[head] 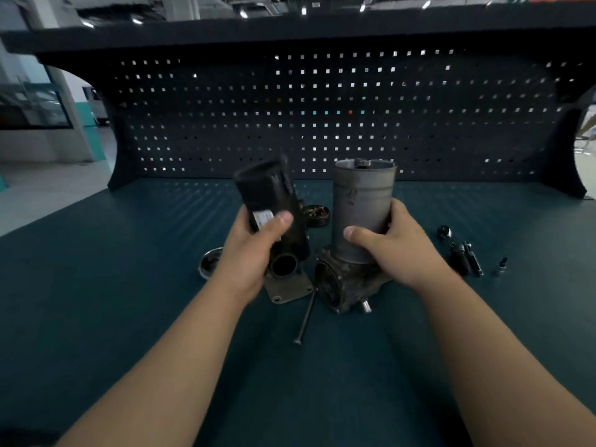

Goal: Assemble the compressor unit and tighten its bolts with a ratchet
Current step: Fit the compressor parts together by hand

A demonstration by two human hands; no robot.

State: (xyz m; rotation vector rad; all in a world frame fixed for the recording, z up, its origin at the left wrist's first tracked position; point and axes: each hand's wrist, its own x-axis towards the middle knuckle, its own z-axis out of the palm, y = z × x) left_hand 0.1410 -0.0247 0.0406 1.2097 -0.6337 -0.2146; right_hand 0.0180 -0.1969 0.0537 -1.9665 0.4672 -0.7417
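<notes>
The compressor unit is in two pieces at the middle of the bench [129, 285]. A grey cylinder [362, 201] stands upright on a cast base [345, 285], and the right hand [396, 243] is clamped round its lower part, thumb on the near side. Just to its left, a black housing [271, 201] is gripped by the left hand [254, 253] and tilted, with its far end leaning left and its bolting flange [290, 290] low and close to the base. Whether the flange touches the bench cannot be told. The step in hand is judged to be mating the housing to the base. For this, the grey cylinder should be kept steady, the housing swung until its flange lies square to the round opening in the base, and the bolt holes lined up before anything is pressed home. A long bolt [305, 317] lies just near of the two parts and should be started by hand. The ratchet [453, 250], an extension bar [473, 258] and a small socket [501, 266] lie to the right. A shallow round cap [209, 262] lies to the left, and another round part [317, 213] lies farther back.
</notes>
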